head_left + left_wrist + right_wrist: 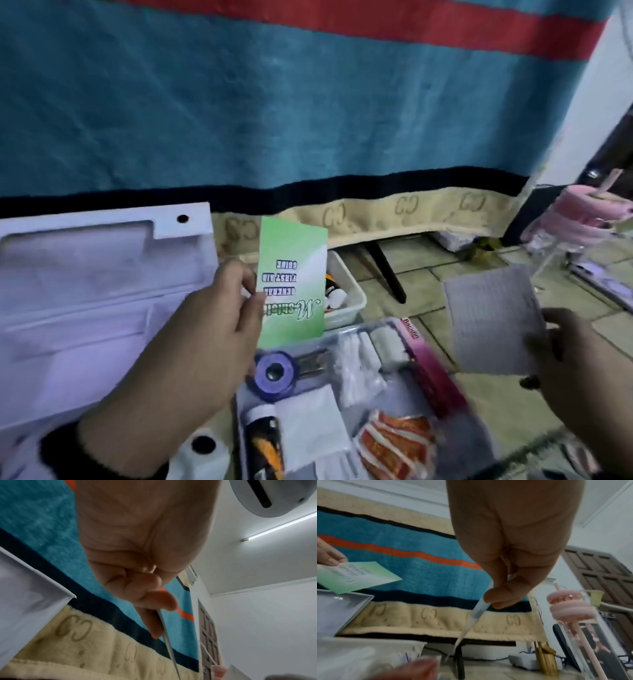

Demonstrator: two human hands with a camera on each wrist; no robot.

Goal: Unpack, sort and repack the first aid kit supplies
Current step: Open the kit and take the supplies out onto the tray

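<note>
My left hand (239,298) pinches a green first aid guide leaflet (293,284) by its left edge and holds it upright above the open kit. In the left wrist view that leaflet (169,646) shows edge-on between thumb and fingers. My right hand (561,353) pinches a white printed paper sheet (493,318), lifted at the right. The right wrist view shows the sheet (471,616) edge-on in the fingers and the green leaflet (359,576) at the left. Below lies the clear kit tray (479,431) with a blue tape roll (274,371), a dark bottle (265,442), gauze and orange packets (394,442).
The white kit lid (85,291) stands open at the left. A white tub (352,301) with small bottles sits behind the tray. A teal and red striped blanket (274,102) hangs behind. A clear bottle with a pink coil (575,219) stands at the right on the tiled floor.
</note>
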